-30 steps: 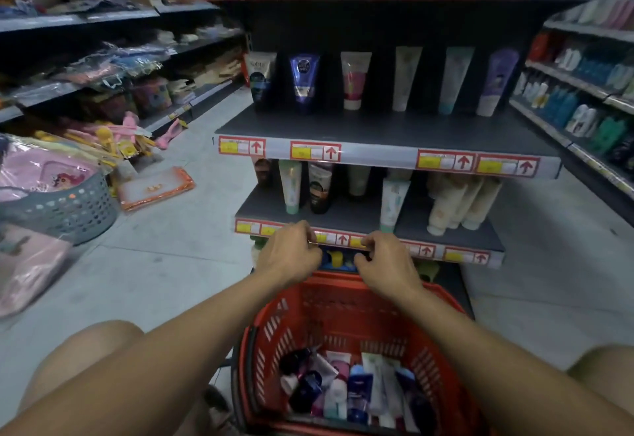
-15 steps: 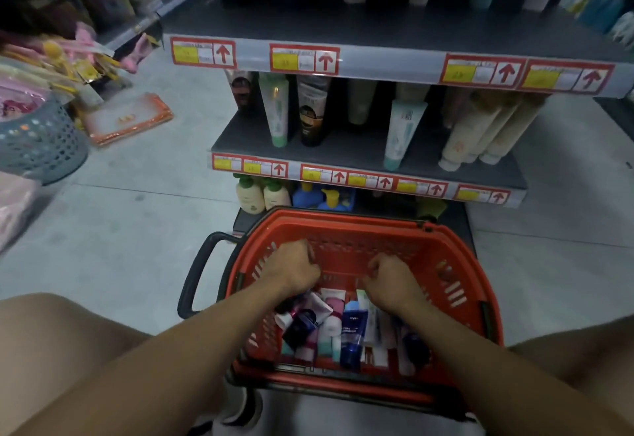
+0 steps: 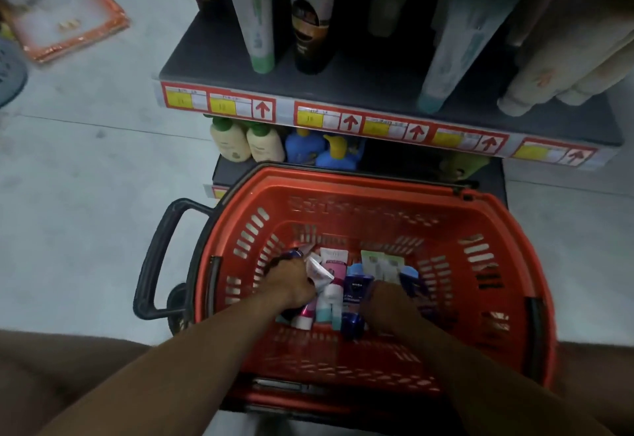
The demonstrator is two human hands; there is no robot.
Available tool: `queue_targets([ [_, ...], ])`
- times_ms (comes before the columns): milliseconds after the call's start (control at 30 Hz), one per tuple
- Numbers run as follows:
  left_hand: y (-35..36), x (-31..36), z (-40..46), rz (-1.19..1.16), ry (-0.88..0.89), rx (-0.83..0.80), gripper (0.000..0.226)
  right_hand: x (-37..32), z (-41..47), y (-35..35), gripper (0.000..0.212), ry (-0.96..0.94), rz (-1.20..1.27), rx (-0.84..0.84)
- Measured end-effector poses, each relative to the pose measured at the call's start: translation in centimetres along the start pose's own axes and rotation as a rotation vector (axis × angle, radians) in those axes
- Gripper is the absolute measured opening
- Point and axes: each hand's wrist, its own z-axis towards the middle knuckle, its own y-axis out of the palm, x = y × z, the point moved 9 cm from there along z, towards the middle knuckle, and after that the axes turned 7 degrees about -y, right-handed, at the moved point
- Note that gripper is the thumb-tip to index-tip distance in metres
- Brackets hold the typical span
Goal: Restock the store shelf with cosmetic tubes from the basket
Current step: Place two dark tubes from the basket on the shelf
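I see both hands down in the red basket | left hand curled around a white tube | right hand among the cosmetic tubes, grip unclear | dark blue tube reads NIVEA | beyond, shelf edge with red-arrow price tags, upright tubes above.

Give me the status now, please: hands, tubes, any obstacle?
Left hand in the basket, gripping tubes. Right hand down among them, grip hidden. Shelf above has gaps; nothing in the way.
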Motion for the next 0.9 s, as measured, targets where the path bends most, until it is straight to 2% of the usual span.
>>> queue_targets([
  [200,2.9,-1.8,2.2,0.207,-0.078,-0.016,0.052,-0.3,1.2,3.4,0.037,0.045,0.039,-0.175],
  [267,3.6,-1.8,2.5,0.279,-0.08,-0.005,0.054,-0.1,1.8,4.3,0.045,0.064,0.055,-0.175],
  [367,4.0,-1.2,2.8,0.394,-0.044,0.042,0.053,0.2,2.1,5.4,0.07,0.129,0.074,-0.146],
  [433,4.4,-1.0,2.9,0.486,-0.028,0.066,0.05,0.1,2.2,5.7,0.075,0.147,0.07,-0.109],
  [633,5.3,-0.6,3.6,0.601,0.001,0.099,0.05,0.4,2.9,6.0,0.06,0.17,0.055,-0.049],
  [800,5.4,-0.8,3.9,0.463,-0.045,0.055,0.058,1.6,3.0,6.3,0.06,0.231,0.135,-0.093],
  [900,5.4,-1.4,3.7,0.371,-0.102,0.039,0.064,2.3,2.7,6.2,0.046,0.264,0.194,-0.165],
])
